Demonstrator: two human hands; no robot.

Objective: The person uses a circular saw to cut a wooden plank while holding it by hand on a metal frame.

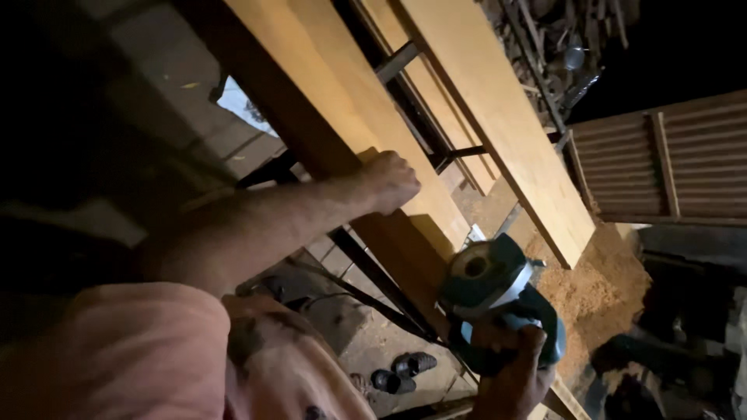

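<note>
Gripping the teal power planer (498, 299) by its handle, your right hand (513, 365) keeps it at the near end of the long plank (342, 109) — your left hand (389, 180) is closed over the plank's edge (sawdust (599, 288) is heaped beside a second board (498, 117)).

Light: dim and warm, with deep shadow at the left and upper right.
Floor: grey paving slabs (167, 85) lay below, dusty and cracked.
Sawdust: a tan heap (603, 292) covered the ground at right.
Fence panel: a slatted wooden panel (669, 159) stood at far right.
Scrap: a tangle of sticks (556, 43) lay at top.
Frame: dark metal bars (408, 97) crossed underneath.
</note>
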